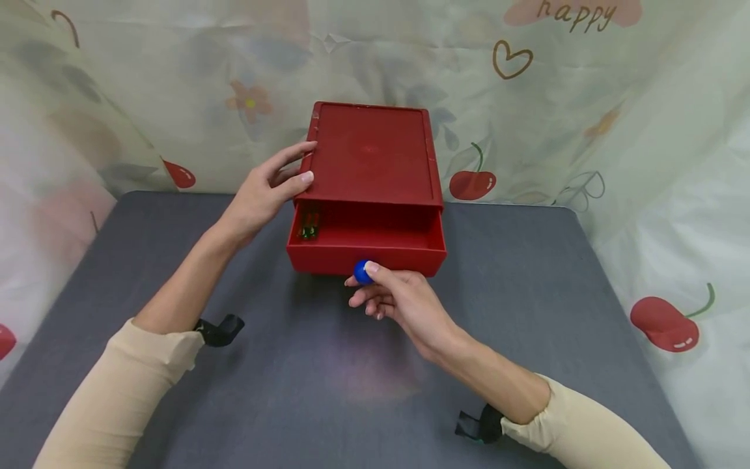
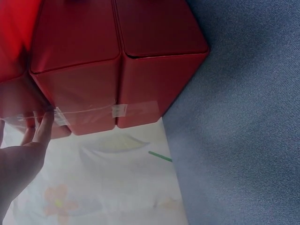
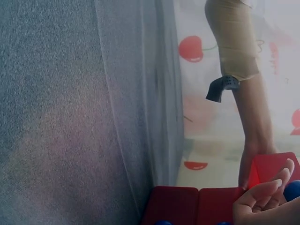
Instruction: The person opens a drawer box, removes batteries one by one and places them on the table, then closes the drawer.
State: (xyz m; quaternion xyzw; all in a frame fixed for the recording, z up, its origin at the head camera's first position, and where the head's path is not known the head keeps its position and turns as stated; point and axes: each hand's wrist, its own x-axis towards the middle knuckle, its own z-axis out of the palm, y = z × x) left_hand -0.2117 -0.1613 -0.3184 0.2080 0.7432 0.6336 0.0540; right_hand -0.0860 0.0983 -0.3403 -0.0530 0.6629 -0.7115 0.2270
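Observation:
A red drawer cabinet (image 1: 372,153) stands at the back of the table, its top drawer (image 1: 363,257) pulled out. On that drawer's front is a round blue knob (image 1: 362,272), pinched between the thumb and a finger of my right hand (image 1: 410,306). In the right wrist view the same knob (image 3: 292,191) shows beside my fingers. Small shiny green items (image 1: 308,225) lie in the drawer's left part; their kind is unclear. My left hand (image 1: 260,189) rests against the cabinet's left side, fingers extended. In the left wrist view its fingertips touch the red side wall (image 2: 75,93).
Below the open drawer, closed red drawers (image 3: 171,201) carry blue knobs (image 3: 164,222) of their own. Clear tape (image 2: 136,108) runs along the cabinet's side. A grey cloth (image 1: 281,391) covers the table, and a patterned curtain (image 1: 193,85) hangs close behind the cabinet.

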